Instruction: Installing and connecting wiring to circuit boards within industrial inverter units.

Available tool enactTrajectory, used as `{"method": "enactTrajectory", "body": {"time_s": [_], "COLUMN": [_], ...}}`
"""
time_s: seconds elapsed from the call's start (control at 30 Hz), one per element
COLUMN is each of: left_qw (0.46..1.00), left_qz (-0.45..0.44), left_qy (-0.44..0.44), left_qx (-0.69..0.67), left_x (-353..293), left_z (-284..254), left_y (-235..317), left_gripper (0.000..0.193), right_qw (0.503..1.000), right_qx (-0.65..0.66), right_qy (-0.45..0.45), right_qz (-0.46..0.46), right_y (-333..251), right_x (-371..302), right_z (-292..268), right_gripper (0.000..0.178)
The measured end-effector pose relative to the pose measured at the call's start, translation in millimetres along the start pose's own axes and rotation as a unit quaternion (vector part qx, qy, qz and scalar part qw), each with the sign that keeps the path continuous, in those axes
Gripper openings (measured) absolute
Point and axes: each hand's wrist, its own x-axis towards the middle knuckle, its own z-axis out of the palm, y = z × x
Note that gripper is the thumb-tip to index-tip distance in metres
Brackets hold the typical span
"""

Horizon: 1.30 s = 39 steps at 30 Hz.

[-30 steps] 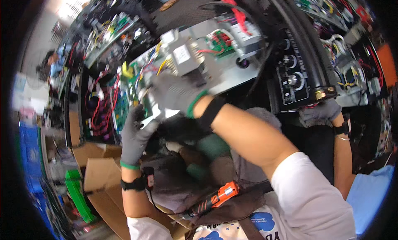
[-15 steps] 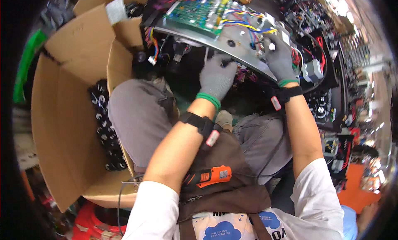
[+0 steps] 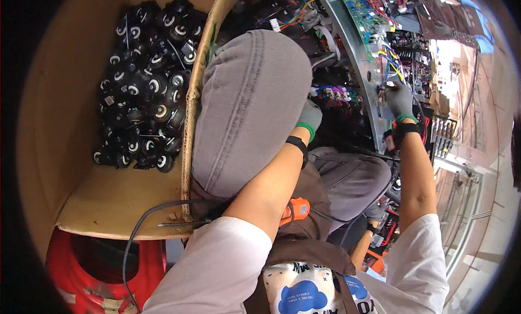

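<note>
My right hand (image 3: 400, 101), in a grey glove with a green cuff, is at the wired side of a metal panel (image 3: 355, 61). Its fingers are curled round something small that I cannot make out, close to yellow and blue wires (image 3: 393, 61). My left hand (image 3: 310, 117), gloved alike, reaches past my raised knee, which hides its fingers. Beyond it lies the dark open inside of the machine, with a purple-and-white wire cluster (image 3: 337, 94). A green circuit board (image 3: 355, 13) is mounted on the panel's far part.
On my left stands a cardboard box (image 3: 192, 99) holding many black casters (image 3: 135, 89). An orange-and-black power screwdriver (image 3: 298, 208) lies in my lap; a black cable (image 3: 144, 221) loops beside it. A red plastic stool (image 3: 146, 276) is below the box. Another person's forearm (image 3: 361, 251) shows at lower right.
The view has swung left, bringing the casters in the box into full sight. My left hand has gone behind the knee in this view; my right hand stays at the panel.
</note>
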Motion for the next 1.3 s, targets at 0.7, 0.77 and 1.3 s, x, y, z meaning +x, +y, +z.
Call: {"method": "enactTrajectory", "body": {"time_s": [0.7, 0.77, 1.3], "left_qw": [0.99, 0.989, 0.956], "left_qz": [0.046, 0.056, 0.203], "left_qy": [-0.086, -0.084, -0.068], "left_qx": [-0.106, -0.104, 0.201], "left_x": [15.1, 16.2, 30.1], "left_z": [22.3, 22.5, 54.1], "left_y": [0.0, -5.8, 102.8], "left_gripper": [0.031, 0.03, 0.032], "right_qw": [0.993, 0.992, 0.955], "right_qx": [0.023, 0.036, 0.16], "right_qy": [0.084, 0.094, 0.25], "right_qz": [-0.074, -0.078, -0.012], "right_y": [-2.4, -2.1, -12.2], "right_x": [-9.6, -7.6, -24.0], "right_z": [-10.0, -8.7, 20.1], "right_gripper": [0.026, 0.025, 0.019]}}
